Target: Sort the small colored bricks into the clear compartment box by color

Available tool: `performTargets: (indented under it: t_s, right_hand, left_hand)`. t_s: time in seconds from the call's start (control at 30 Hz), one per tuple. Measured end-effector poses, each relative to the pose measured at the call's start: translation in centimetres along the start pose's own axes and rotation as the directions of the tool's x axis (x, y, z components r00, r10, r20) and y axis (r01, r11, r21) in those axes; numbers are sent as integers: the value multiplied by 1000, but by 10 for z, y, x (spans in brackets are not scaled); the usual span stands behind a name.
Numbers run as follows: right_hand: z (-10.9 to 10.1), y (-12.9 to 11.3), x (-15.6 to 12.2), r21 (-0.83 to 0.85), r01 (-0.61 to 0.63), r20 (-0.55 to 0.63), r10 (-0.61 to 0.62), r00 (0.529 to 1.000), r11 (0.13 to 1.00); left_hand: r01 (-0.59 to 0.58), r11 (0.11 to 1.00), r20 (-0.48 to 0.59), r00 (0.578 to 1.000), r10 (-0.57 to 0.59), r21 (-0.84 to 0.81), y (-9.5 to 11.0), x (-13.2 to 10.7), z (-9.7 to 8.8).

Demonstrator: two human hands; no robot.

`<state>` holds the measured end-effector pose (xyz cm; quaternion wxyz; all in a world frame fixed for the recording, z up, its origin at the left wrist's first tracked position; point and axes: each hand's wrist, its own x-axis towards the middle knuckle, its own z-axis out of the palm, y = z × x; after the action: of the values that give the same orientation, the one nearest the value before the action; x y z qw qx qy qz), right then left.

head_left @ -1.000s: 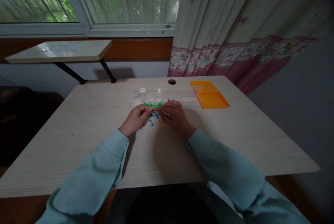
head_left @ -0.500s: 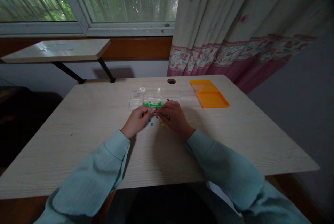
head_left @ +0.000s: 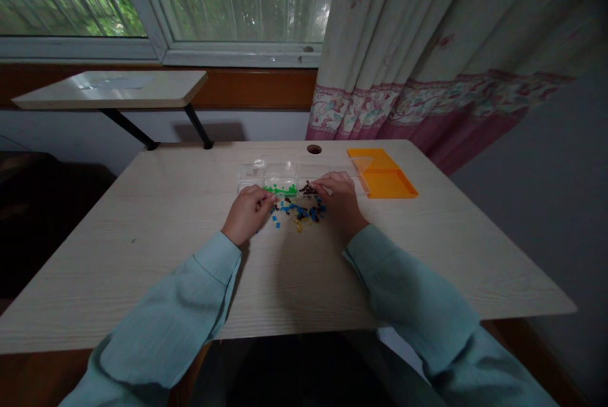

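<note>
A clear divided plastic box (head_left: 251, 171) lies on the table; one compartment holds small green pieces (head_left: 284, 190), the one to its right small dark brown pieces (head_left: 308, 188). In front of the box is a loose pile of tiny blue, black and yellow pieces (head_left: 303, 211). At the pile's left edge my left hand (head_left: 247, 212) is closed, thumb and finger pinched; what they hold is too small to make out. My right hand (head_left: 339, 199) reaches over the brown compartment's right side, its fingertips together beside the brown pieces. Whether anything is between them I cannot tell.
An orange tray (head_left: 392, 183) lies behind and to the right, partly under the clear box's end. A round hole (head_left: 314, 149) pierces the table (head_left: 166, 255) near its back edge. A raised shelf (head_left: 142, 90) stands at the back left, and a curtain (head_left: 380, 78) hangs behind.
My hands were together over the pile. The right hand has moved right and away to the brown compartment, uncovering the pile. My left hand has stayed nearly in place, still pinched.
</note>
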<state>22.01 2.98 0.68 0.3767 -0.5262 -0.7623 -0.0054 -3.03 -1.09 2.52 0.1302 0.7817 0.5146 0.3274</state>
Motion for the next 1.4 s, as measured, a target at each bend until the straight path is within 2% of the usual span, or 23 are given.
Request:
performTargets:
  t_s: [0.13, 0.63, 0.8, 0.93, 1.17, 1.4]
  right_hand:
    - [3, -1, -2, -25, 31, 53, -30, 998, 999]
    - [6, 2, -2, -34, 17, 24, -16, 1000, 999]
    - [3, -1, 0, -43, 19, 7, -18, 1000, 999]
    - [-1, -6, 0, -37, 26, -6, -26, 1000, 999]
    - [-5, -12, 1, -43, 29, -27, -30, 999, 999]
    - [-5, -15, 1, -42, 28, -12, -29, 1000, 999]
  left_hand:
    - [3, 1000, -16, 1000, -3, 13, -2, 1, -1]
    - [-3, 999, 16, 1000, 2, 45, -4, 1, 2]
    - [-64, 997, 77, 995, 60, 51, -1, -1, 3]
    - [-121, 986, 114, 988, 108, 119, 6, -5, 8]
    - [-171, 965, 131, 980, 147, 199, 12, -6, 18]
    - [-196, 948, 144, 976, 163, 250, 15, -8, 17]
